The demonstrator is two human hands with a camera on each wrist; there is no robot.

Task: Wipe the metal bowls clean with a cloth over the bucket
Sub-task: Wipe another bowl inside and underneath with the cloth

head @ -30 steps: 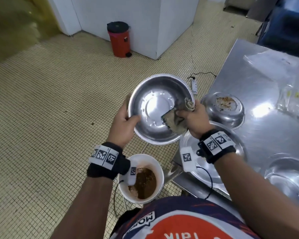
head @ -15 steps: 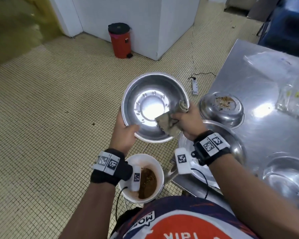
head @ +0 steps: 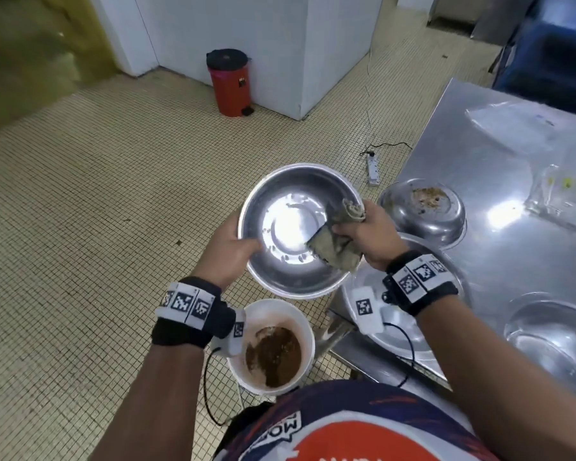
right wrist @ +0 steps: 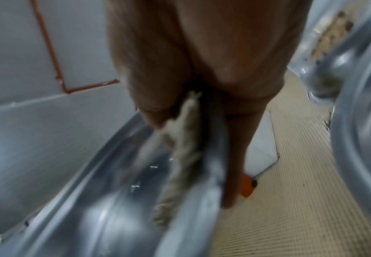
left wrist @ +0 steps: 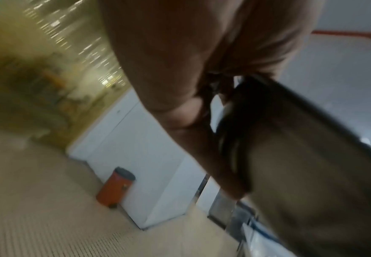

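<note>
A shiny metal bowl (head: 290, 227) is held tilted in the air, just beyond a white bucket (head: 273, 344) with brown slop inside. My left hand (head: 233, 251) grips the bowl's left rim, thumb inside; its underside (left wrist: 312, 173) fills the left wrist view. My right hand (head: 366, 234) holds a dirty grey cloth (head: 333, 247) against the bowl's right inner wall. In the right wrist view the cloth (right wrist: 180, 156) hangs from my fingers (right wrist: 235, 156) into the bowl (right wrist: 92, 182). Small specks dot the bowl's inside.
A steel table (head: 499, 168) stands on the right with an upturned soiled bowl (head: 423, 211), a wide bowl (head: 396, 334) under my right wrist and another bowl (head: 556, 337) near the front. A red pedal bin (head: 228, 83) and a power strip (head: 373, 168) are on the tiled floor.
The bowl has shifted slightly and tilted, and the cloth in my right hand has moved along the right inner wall. My left hand keeps its grip on the rim.
</note>
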